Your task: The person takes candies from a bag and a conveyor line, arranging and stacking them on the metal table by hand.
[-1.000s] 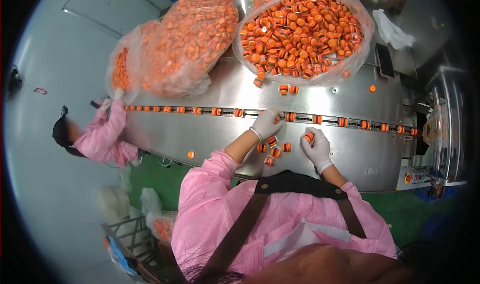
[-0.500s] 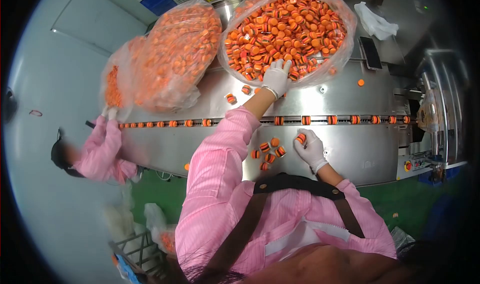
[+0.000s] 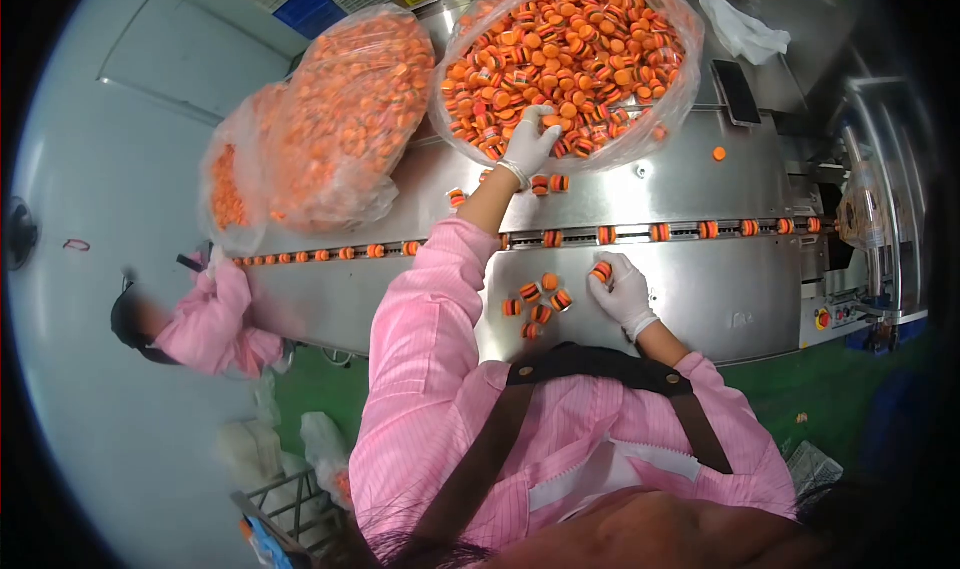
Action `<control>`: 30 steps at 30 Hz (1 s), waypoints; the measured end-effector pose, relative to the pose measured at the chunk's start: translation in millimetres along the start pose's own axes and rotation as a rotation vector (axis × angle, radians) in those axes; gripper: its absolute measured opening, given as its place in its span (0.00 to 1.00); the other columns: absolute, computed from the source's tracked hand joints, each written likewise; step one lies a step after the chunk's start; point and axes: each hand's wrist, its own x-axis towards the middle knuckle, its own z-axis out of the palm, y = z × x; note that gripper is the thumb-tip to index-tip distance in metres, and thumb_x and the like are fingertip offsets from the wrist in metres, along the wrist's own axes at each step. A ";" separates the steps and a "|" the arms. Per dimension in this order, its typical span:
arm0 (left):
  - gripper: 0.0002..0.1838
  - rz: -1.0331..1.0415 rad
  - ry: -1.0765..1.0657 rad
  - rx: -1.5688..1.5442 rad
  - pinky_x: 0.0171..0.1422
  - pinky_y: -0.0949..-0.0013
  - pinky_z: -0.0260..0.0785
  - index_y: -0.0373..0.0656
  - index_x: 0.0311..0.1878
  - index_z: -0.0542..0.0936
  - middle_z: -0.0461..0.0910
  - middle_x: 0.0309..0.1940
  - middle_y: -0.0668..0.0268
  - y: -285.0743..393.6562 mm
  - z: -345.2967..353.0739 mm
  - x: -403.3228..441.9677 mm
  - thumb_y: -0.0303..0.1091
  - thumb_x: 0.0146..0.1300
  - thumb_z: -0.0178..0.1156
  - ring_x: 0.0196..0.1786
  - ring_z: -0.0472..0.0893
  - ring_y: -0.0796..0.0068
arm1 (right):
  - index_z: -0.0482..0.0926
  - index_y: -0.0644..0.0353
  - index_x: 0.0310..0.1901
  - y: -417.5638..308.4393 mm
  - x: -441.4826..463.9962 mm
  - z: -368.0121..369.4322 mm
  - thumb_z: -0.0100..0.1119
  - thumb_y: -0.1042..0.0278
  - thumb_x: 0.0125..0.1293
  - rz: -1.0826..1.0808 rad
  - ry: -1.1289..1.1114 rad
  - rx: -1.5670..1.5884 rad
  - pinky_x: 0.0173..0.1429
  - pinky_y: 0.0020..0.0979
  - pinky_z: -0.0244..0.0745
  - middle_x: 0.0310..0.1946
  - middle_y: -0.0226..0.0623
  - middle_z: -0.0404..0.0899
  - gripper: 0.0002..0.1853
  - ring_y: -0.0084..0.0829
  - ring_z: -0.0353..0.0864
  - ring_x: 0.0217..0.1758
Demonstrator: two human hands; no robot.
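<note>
My left hand point(image 3: 530, 143), in a white glove, is at the near edge of the open plastic bag point(image 3: 690, 89) of orange striped candies point(image 3: 575, 44). Its fingers are bent and apart, touching the candies. My right hand point(image 3: 624, 293), also gloved, is closed on an orange striped candy point(image 3: 601, 270) near the front of the metal table point(image 3: 700, 299). Left of it lies a small group of candies point(image 3: 541, 314). Between my hands runs a narrow conveyor track point(image 3: 632, 234) with a row of spaced candies. A few more candies point(image 3: 541, 184) lie just below the bag.
Two filled bags point(image 3: 350, 119) point(image 3: 228, 194) stand at the left. A co-worker point(image 3: 215, 319) in pink is at the track's far left end. A phone point(image 3: 736, 93), a white cloth point(image 3: 742, 29) and a loose candy point(image 3: 719, 154) are at the right, near a machine point(image 3: 870, 209).
My left hand has gone from the track up to the open bag, then slightly left with its fingers more bent. My right hand still holds its candy. The camera view has shifted.
</note>
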 end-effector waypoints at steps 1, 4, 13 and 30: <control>0.17 -0.095 -0.094 -0.242 0.50 0.69 0.74 0.37 0.59 0.68 0.77 0.46 0.60 3.8 -6.5 -7.9 0.34 0.71 0.54 0.43 0.79 0.73 | 0.76 0.60 0.49 -1.4 -0.9 1.5 0.64 0.63 0.58 0.004 0.005 -0.005 0.36 0.37 0.75 0.35 0.41 0.77 0.19 0.37 0.78 0.26; 0.18 -0.342 -0.216 -0.766 0.54 0.61 0.77 0.40 0.61 0.66 0.74 0.50 0.60 16.2 -15.5 -45.7 0.39 0.75 0.50 0.51 0.79 0.63 | 0.76 0.60 0.50 0.0 -1.5 3.4 0.64 0.63 0.58 0.004 0.002 -0.017 0.36 0.36 0.75 0.35 0.41 0.77 0.19 0.36 0.78 0.26; 0.27 -0.513 -0.121 -1.050 0.48 0.72 0.72 0.41 0.72 0.59 0.73 0.53 0.59 -7.0 -47.1 -166.5 0.27 0.72 0.50 0.43 0.76 0.72 | 0.76 0.59 0.51 -11.9 -3.8 5.7 0.64 0.63 0.58 0.022 -0.008 -0.009 0.36 0.35 0.75 0.37 0.40 0.76 0.20 0.34 0.78 0.27; 0.17 -0.611 0.261 -0.578 0.32 0.81 0.67 0.39 0.58 0.75 0.80 0.34 0.70 -47.6 -56.8 -274.3 0.29 0.67 0.60 0.30 0.75 0.85 | 0.75 0.60 0.53 -23.6 -3.7 7.3 0.68 0.62 0.56 -0.047 -0.114 -0.136 0.46 0.39 0.77 0.44 0.43 0.77 0.24 0.44 0.80 0.42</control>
